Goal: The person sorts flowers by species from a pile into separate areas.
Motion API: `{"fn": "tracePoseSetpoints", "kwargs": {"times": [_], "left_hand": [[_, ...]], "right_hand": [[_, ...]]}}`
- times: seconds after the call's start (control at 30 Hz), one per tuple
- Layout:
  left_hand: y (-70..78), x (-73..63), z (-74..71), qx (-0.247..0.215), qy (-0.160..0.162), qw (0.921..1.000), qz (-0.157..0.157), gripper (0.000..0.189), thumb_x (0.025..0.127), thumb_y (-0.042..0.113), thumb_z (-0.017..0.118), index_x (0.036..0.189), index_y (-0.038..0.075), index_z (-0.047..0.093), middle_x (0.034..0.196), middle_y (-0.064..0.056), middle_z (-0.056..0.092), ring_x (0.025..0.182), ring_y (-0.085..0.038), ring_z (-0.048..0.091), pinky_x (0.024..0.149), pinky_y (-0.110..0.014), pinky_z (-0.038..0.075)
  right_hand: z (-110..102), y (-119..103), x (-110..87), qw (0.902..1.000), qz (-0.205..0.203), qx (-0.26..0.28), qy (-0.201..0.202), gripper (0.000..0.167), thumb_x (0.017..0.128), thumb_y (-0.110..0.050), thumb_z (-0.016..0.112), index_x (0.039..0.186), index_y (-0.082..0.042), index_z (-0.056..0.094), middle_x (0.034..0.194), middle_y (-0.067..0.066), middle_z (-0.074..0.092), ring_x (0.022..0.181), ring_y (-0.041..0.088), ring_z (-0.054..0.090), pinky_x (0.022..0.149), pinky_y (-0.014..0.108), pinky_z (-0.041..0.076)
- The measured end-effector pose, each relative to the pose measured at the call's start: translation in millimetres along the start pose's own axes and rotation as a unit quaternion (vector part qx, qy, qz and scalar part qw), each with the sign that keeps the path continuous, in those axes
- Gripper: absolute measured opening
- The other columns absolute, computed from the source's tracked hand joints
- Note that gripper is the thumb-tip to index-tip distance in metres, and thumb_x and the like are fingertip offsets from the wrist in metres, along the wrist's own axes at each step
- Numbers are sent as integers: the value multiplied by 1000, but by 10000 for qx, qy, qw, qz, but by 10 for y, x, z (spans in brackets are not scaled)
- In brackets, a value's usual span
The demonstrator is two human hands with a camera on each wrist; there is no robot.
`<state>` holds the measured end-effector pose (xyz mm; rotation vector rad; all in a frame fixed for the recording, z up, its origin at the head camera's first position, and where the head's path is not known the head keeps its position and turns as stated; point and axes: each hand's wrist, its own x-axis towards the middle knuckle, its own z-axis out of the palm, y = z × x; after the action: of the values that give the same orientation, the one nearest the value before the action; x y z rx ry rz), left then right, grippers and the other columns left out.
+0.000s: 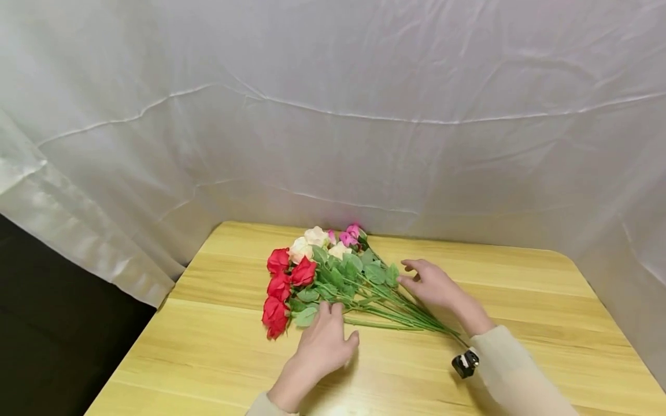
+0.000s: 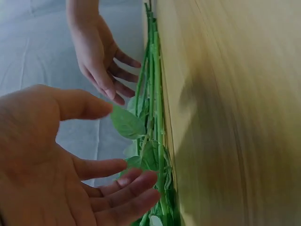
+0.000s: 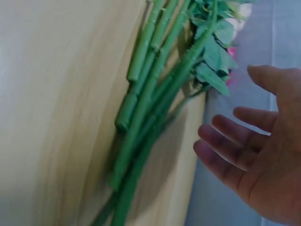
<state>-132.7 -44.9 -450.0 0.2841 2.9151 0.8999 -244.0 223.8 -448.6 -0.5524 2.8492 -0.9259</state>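
A bunch of artificial flowers lies on the table, blooms to the left and green stems [image 1: 411, 315] fanning in toward the right. Red roses [image 1: 280, 286] are at the near left, cream blooms [image 1: 300, 249] behind them, and pink flowers [image 1: 350, 236] at the back. My left hand [image 1: 325, 341] is at the near side of the bunch, fingertips by the lower leaves [image 2: 129, 123], thumb and fingers spread. On the far side, my right hand [image 1: 432, 283] is beside the stems, its fingers loosely bent; the right wrist view shows nothing in it.
The wooden table [image 1: 208, 370] has a rounded far right corner. A pale grey curtain [image 1: 333, 144] hangs behind and around it. A dark area [image 1: 62, 323] lies beyond the left edge. A small black device [image 1: 465, 364] sits at the right wrist.
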Motion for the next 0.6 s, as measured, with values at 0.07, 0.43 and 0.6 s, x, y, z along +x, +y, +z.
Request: {"fn": "tracePoseSetpoints", "kwargs": {"times": [0.07, 0.43, 0.6], "left_hand": [[1, 43, 19, 147, 37, 9999, -60, 60, 91, 28, 76, 132, -9, 54, 120, -26, 55, 91, -32, 62, 64, -44, 57], [-23, 297, 105, 47, 240, 9988, -429, 66, 88, 28, 80, 132, -15, 55, 127, -36, 53, 103, -49, 63, 88, -59, 56], [-52, 384, 116, -218, 134, 9985, -482, 67, 90, 32, 79, 132, -15, 57, 135, -39, 51, 112, -53, 61, 97, -61, 53]], "right_hand": [[47, -2, 62, 9999, 4, 11, -163, 57, 105, -27, 61, 147, 11, 48, 136, 31, 59, 110, 40, 67, 96, 54, 55], [176, -14, 245, 9992, 210, 90, -330, 17, 103, -23, 64, 100, -7, 69, 90, 6, 65, 86, 22, 61, 81, 44, 54], [230, -59, 225, 9987, 153, 143, -467, 19, 99, -24, 69, 94, -7, 67, 84, 5, 62, 80, 20, 58, 80, 42, 55]]}}
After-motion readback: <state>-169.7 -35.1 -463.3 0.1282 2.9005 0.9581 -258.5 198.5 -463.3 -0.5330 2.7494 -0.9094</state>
